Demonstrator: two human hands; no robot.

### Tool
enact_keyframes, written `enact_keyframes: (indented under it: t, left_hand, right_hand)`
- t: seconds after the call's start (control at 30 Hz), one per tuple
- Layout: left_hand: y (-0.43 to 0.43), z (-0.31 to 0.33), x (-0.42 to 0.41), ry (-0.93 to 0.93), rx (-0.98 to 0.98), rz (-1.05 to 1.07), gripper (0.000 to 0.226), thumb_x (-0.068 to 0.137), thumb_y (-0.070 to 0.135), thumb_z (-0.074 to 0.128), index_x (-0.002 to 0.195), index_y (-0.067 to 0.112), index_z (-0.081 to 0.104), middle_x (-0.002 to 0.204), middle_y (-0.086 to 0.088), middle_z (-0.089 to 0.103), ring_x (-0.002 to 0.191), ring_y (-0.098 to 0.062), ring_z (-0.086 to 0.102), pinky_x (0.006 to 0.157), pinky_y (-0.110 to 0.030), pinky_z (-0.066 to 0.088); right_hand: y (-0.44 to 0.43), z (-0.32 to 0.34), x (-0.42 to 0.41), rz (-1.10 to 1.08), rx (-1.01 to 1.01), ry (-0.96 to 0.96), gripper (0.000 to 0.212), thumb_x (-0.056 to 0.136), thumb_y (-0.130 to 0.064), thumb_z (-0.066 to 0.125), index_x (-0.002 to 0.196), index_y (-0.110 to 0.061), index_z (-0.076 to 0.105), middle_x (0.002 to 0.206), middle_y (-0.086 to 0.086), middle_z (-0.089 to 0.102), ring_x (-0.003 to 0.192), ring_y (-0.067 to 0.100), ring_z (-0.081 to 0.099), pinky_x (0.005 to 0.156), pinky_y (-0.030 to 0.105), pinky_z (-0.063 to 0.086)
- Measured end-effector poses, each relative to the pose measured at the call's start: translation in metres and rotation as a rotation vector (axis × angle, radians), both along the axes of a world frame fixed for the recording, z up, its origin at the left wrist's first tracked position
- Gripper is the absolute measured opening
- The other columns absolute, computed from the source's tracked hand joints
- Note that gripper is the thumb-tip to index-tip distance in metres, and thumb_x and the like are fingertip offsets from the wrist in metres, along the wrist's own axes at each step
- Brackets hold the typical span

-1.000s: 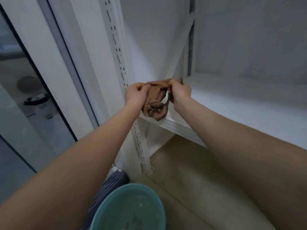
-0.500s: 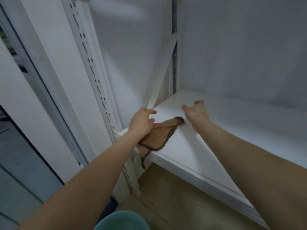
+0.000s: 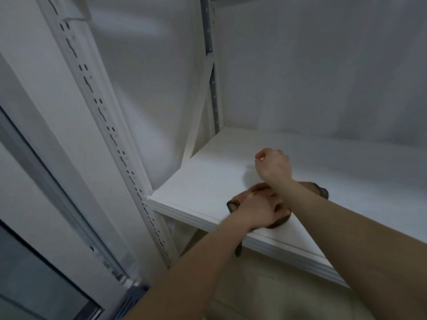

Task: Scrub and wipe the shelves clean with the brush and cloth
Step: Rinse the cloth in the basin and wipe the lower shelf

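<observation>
A brown cloth (image 3: 321, 191) with a dark edge lies spread on the white shelf (image 3: 208, 181), near its front edge. My left hand (image 3: 260, 210) rests on top of the cloth and presses it onto the shelf board. One corner of the cloth hangs down over the front lip under my wrist. My right hand (image 3: 273, 167) is just behind the cloth, above the board, with its fingers curled in and nothing in it. My right forearm crosses over the cloth and hides its middle. No brush is in view.
A white perforated upright (image 3: 111, 128) stands at the shelf's left front corner, with a diagonal brace (image 3: 196, 107) and a grey rear post (image 3: 213, 88) behind. A glass door frame (image 3: 57, 192) runs along the left. Beige floor (image 3: 265, 292) and a dark crate corner (image 3: 134, 296) lie below.
My right hand let go of the cloth and moved back over the shelf. My left hand laid the cloth on the board and slid it to the right along the front edge.
</observation>
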State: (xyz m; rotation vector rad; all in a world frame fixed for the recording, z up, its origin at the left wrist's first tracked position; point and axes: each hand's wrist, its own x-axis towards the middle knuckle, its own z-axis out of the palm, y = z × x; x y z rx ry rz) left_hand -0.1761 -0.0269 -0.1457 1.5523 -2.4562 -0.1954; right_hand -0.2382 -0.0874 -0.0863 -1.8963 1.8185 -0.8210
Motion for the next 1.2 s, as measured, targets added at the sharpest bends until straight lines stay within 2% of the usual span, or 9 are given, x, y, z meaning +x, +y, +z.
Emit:
enact_keyframes:
  t: [0.13, 0.33, 0.43, 0.5, 0.63, 0.83, 0.93, 1.07, 1.2]
  left_hand:
    - [-0.007, -0.003, 0.082, 0.0, 0.026, 0.332, 0.053, 0.095, 0.048, 0.039, 0.146, 0.035, 0.03, 0.154, -0.01, 0.022, 0.139, -0.027, 0.024, 0.114, -0.04, 0.025]
    - [-0.019, -0.002, 0.165, 0.046, 0.106, 0.687, 0.064, 0.099, 0.042, 0.033, 0.152, 0.018, 0.006, 0.158, -0.013, 0.006, 0.144, -0.029, 0.011, 0.119, -0.037, 0.007]
    - [-0.034, 0.002, 0.134, -0.004, 0.116, 0.587, 0.062, 0.102, 0.03, 0.03, 0.151, 0.004, 0.003, 0.155, -0.017, 0.017, 0.14, -0.03, 0.024, 0.116, -0.036, 0.019]
    - [-0.044, 0.008, 0.092, -0.059, 0.169, 0.394, 0.056, 0.102, 0.029, 0.028, 0.15, 0.004, 0.013, 0.153, -0.017, 0.022, 0.138, -0.029, 0.027, 0.113, -0.035, 0.022]
    - [-0.042, 0.018, 0.0, 0.021, 0.156, 0.034, 0.052, 0.093, 0.031, 0.047, 0.141, 0.015, 0.034, 0.14, -0.009, 0.043, 0.127, -0.024, 0.042, 0.101, -0.029, 0.034]
    - [-0.054, 0.016, -0.018, 0.221, 0.25, 0.088, 0.051, 0.085, 0.034, 0.065, 0.13, 0.015, 0.049, 0.121, -0.006, 0.06, 0.111, -0.02, 0.056, 0.092, -0.024, 0.041]
    - [-0.058, 0.017, -0.005, 0.296, 0.233, 0.169, 0.06, 0.082, 0.036, 0.068, 0.132, 0.012, 0.044, 0.121, -0.007, 0.052, 0.108, -0.021, 0.055, 0.091, -0.027, 0.044]
    - [-0.065, 0.015, 0.016, 0.224, 0.222, 0.235, 0.067, 0.083, 0.04, 0.067, 0.14, 0.017, 0.04, 0.136, -0.007, 0.045, 0.118, -0.024, 0.051, 0.1, -0.037, 0.043]
    - [-0.066, 0.01, 0.024, 0.148, 0.201, 0.297, 0.071, 0.086, 0.042, 0.063, 0.145, 0.017, 0.032, 0.145, -0.007, 0.037, 0.129, -0.024, 0.042, 0.107, -0.037, 0.036]
  right_hand:
    - [0.008, -0.002, 0.006, 0.012, 0.018, 0.036, 0.03, 0.095, -0.019, 0.047, 0.122, -0.02, 0.061, 0.13, 0.012, 0.048, 0.125, 0.032, 0.039, 0.098, 0.035, 0.039]
    - [0.007, -0.008, -0.008, 0.017, 0.112, 0.077, 0.035, 0.094, -0.02, 0.05, 0.128, -0.02, 0.057, 0.136, 0.009, 0.045, 0.126, 0.031, 0.042, 0.1, 0.034, 0.04]
    - [0.009, -0.012, -0.029, -0.037, 0.133, 0.106, 0.036, 0.096, -0.025, 0.048, 0.131, -0.02, 0.055, 0.136, 0.01, 0.047, 0.126, 0.032, 0.043, 0.101, 0.036, 0.04]
    - [0.009, -0.01, -0.041, -0.061, 0.11, 0.119, 0.035, 0.096, -0.025, 0.047, 0.129, -0.02, 0.057, 0.134, 0.01, 0.05, 0.124, 0.032, 0.046, 0.1, 0.037, 0.042]
    - [0.006, -0.009, -0.051, 0.014, 0.083, 0.136, 0.03, 0.098, -0.026, 0.044, 0.117, -0.014, 0.064, 0.119, 0.01, 0.064, 0.111, 0.028, 0.057, 0.089, 0.033, 0.045]
    - [-0.011, -0.034, -0.051, 0.052, 0.184, 0.016, 0.051, 0.102, -0.042, 0.031, 0.127, -0.005, 0.055, 0.129, 0.02, 0.054, 0.121, 0.034, 0.048, 0.105, 0.042, 0.036]
    - [-0.018, -0.035, -0.042, 0.117, 0.188, 0.001, 0.047, 0.105, -0.03, 0.026, 0.127, 0.001, 0.053, 0.132, 0.023, 0.051, 0.122, 0.035, 0.046, 0.107, 0.04, 0.033]
    - [-0.03, -0.039, -0.041, 0.235, 0.195, 0.025, 0.037, 0.095, -0.004, 0.038, 0.129, -0.002, 0.055, 0.13, 0.017, 0.056, 0.118, 0.029, 0.054, 0.101, 0.036, 0.043]
    - [-0.033, -0.042, -0.03, 0.352, 0.167, 0.147, 0.042, 0.092, -0.004, 0.041, 0.131, -0.006, 0.055, 0.131, 0.015, 0.056, 0.119, 0.028, 0.054, 0.101, 0.035, 0.044]
